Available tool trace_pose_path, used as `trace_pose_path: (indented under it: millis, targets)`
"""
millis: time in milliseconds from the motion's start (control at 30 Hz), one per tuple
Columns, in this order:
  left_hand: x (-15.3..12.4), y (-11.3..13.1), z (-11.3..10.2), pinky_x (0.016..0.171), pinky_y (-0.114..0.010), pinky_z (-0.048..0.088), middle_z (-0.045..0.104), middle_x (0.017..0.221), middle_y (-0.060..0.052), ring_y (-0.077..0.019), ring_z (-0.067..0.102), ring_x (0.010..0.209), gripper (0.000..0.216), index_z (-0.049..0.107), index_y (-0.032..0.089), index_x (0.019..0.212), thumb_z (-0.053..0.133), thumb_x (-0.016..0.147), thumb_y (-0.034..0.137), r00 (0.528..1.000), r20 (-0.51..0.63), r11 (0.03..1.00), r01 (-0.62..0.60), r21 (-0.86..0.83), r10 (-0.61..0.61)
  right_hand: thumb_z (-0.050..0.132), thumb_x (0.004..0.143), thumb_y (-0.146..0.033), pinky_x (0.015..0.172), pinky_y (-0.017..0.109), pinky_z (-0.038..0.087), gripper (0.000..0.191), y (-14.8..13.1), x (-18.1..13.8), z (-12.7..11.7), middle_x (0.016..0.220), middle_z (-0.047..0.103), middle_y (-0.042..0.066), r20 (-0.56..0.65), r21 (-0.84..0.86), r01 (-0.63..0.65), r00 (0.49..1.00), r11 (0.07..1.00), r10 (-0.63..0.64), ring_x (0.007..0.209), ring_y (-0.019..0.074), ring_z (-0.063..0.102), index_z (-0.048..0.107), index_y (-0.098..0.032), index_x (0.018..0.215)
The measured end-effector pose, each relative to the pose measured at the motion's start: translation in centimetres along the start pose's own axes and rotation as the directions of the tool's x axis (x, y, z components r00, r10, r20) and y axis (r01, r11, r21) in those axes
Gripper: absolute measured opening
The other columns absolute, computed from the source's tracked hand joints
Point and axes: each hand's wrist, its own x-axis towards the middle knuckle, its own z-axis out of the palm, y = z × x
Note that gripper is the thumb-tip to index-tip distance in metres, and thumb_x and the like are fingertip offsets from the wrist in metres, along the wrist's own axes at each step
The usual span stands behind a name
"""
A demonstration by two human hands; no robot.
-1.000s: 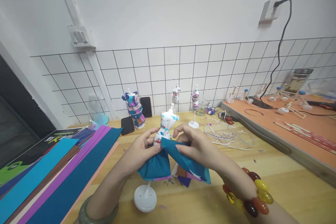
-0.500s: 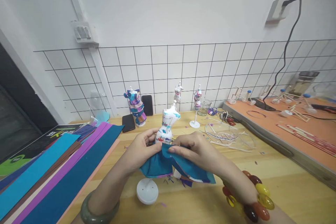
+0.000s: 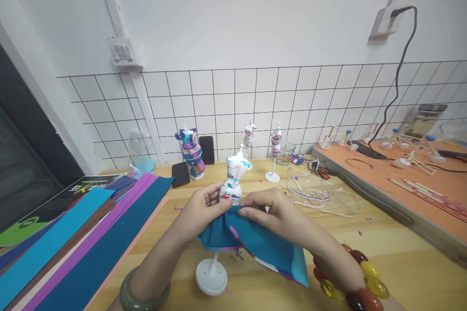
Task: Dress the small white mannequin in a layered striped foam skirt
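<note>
"What's beneath the fingers [image 3: 220,209]?"
"A worktop [image 3: 262,294]. Rising between them is a small mannequin [image 3: 233,177], leaning."
"And the cloth [image 3: 270,243]?"
"Hanging below them at the mannequin's hips, its loose flap under the right ones."
"Their grip?"
"The left hand [image 3: 202,211] has its thumb on the cloth's top edge, other fingers curled behind the mannequin. The right hand [image 3: 280,211] pinches that edge, narrow."
"Doing it well?"
"I'd keep the left thumb firm, draw the edge level and snug, and steady the base [image 3: 211,278], below the left fingers."
</note>
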Motion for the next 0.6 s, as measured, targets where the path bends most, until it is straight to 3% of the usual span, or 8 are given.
trace_pose_path:
  millis: [267,400,600]
  targets:
    - [-0.03,-0.26,0.04,0.091,-0.034,0.044,0.061,0.119,-0.011,-0.0235,0.059,0.104,0.057,0.045,0.017,0.128,0.066,0.075,0.024,0.999,-0.047,0.999,0.011,-0.042,-0.013,0.043,0.089,-0.040,0.050,0.021,0.035,0.030,-0.10,0.00,0.41,0.064,0.052,-0.002,0.034,0.125,-0.063,0.998,0.990,0.059,0.057,0.0098,0.043,0.057,-0.018,0.073]
    - [-0.10,-0.36,0.09,0.089,-0.034,0.045,0.063,0.116,-0.012,-0.0232,0.059,0.103,0.062,0.039,0.016,0.131,0.065,0.076,0.024,0.998,-0.068,1.000,0.018,-0.021,-0.019,0.041,0.090,-0.042,0.052,0.022,0.035,0.034,0.03,0.20,0.83,0.062,0.053,-0.002,-0.018,0.017,-0.045,0.999,0.999,0.045,0.057,0.0103,0.045,0.056,-0.018,0.071]
    - [-0.28,0.06,0.43,0.089,-0.032,0.045,0.063,0.116,-0.010,-0.0227,0.059,0.104,0.049,0.049,0.018,0.124,0.063,0.077,0.023,0.999,-0.029,1.000,-0.017,0.021,0.018,0.043,0.090,-0.038,0.054,0.022,0.035,0.028,-0.32,0.16,0.73,0.063,0.059,-0.001,-0.083,-0.134,-0.045,0.996,0.990,0.034,0.057,0.0107,0.050,0.058,-0.018,0.076]
